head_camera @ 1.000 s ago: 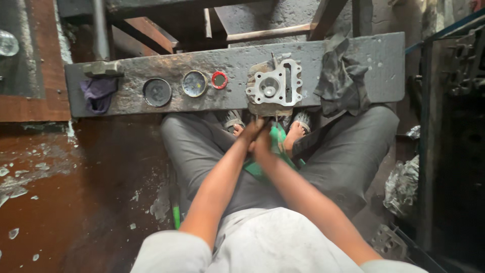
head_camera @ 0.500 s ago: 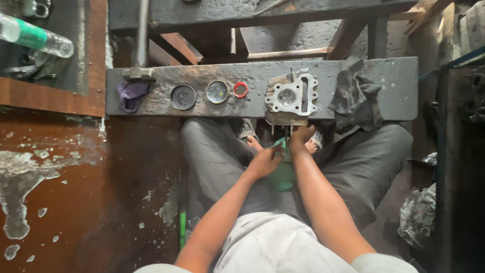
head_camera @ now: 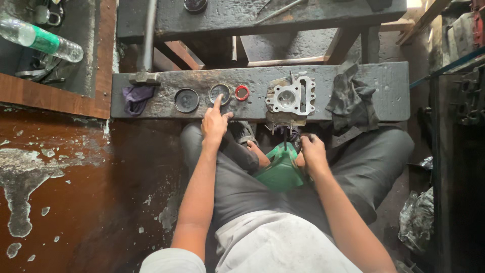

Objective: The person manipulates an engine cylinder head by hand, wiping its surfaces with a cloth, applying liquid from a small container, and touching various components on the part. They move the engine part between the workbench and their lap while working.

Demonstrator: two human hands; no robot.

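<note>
I sit behind a dark, greasy plank (head_camera: 384,81) set across in front of my knees. My left hand (head_camera: 215,121) reaches up to it, the index finger touching a round silver cap (head_camera: 220,93); the hand holds nothing. A red ring (head_camera: 242,93) lies just right of the cap and a dark round cap (head_camera: 186,100) to its left. A grey metal cylinder head (head_camera: 290,97) stands on the plank right of the ring. My right hand (head_camera: 312,151) rests low by my feet, at the right edge of a green plastic container (head_camera: 279,172); its fingers curl, and whether they hold anything is hidden.
A dark rag (head_camera: 352,101) lies on the plank's right part and a purple cloth (head_camera: 136,96) on its left, under a hammer (head_camera: 146,50). A plastic bottle with a green label (head_camera: 40,39) lies in a tray at top left. Stained brown floor spreads left; metal frames stand right.
My left hand has left the spot between my feet and risen to the plank, its finger now on the silver cap. My right hand stays low by the green container. The view moved back.
</note>
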